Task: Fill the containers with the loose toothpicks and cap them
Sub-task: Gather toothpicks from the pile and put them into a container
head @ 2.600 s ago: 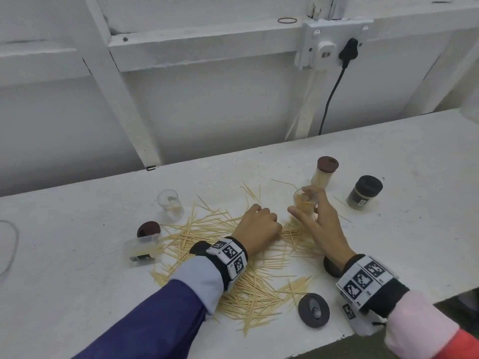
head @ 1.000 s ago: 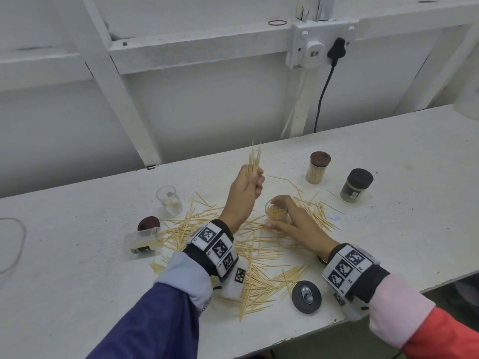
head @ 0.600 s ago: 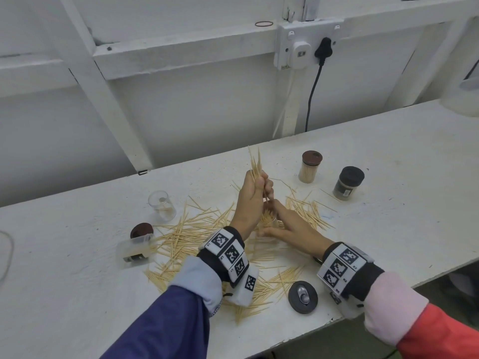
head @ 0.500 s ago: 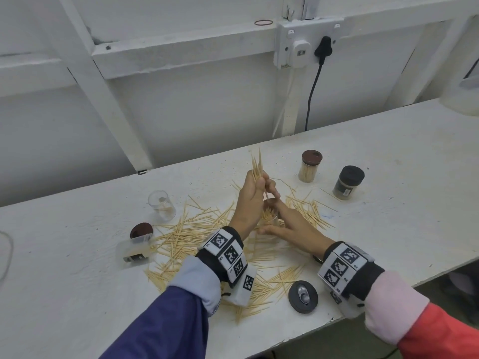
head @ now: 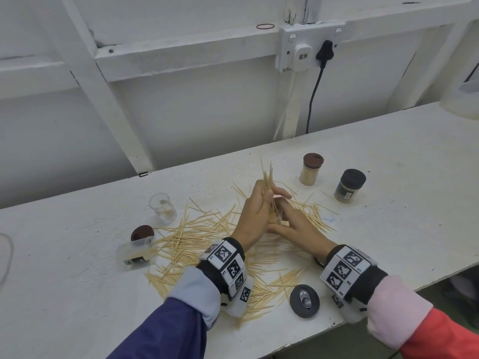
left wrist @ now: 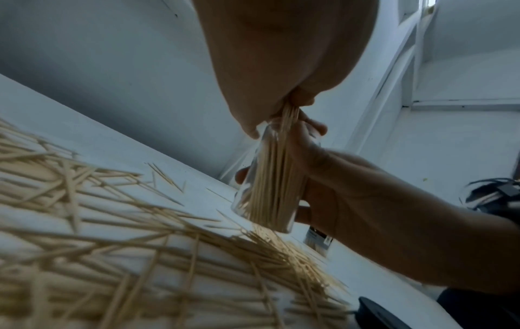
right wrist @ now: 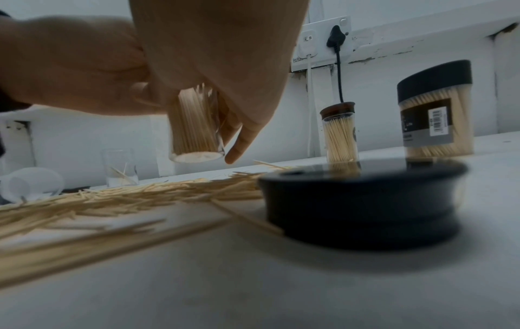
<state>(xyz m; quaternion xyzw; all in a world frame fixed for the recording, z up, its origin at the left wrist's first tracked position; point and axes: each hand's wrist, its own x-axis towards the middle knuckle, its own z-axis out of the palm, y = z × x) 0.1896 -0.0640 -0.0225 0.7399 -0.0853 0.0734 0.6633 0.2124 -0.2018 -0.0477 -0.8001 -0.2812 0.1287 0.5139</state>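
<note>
Bundle of pale wooden toothpicks [head: 267, 181], raised a second ago by left hand [head: 255, 216], now lowered into small clear glass container [left wrist: 270, 182] gripped by right hand [head: 295, 226] above white surface [head: 388, 177]. Left fingers clenched round bundle. Filling under way; capping pending.

A white table [head: 388, 156] carries loose toothpicks [head: 197, 237] strewn mid-surface, two capped jars [head: 312, 169] toward the far edge, a black lid [head: 304, 301] by the near edge, and an empty glass [head: 162, 208] further left.

Workshop: white bench [head: 388, 156], wall socket [head: 302, 50]
</note>
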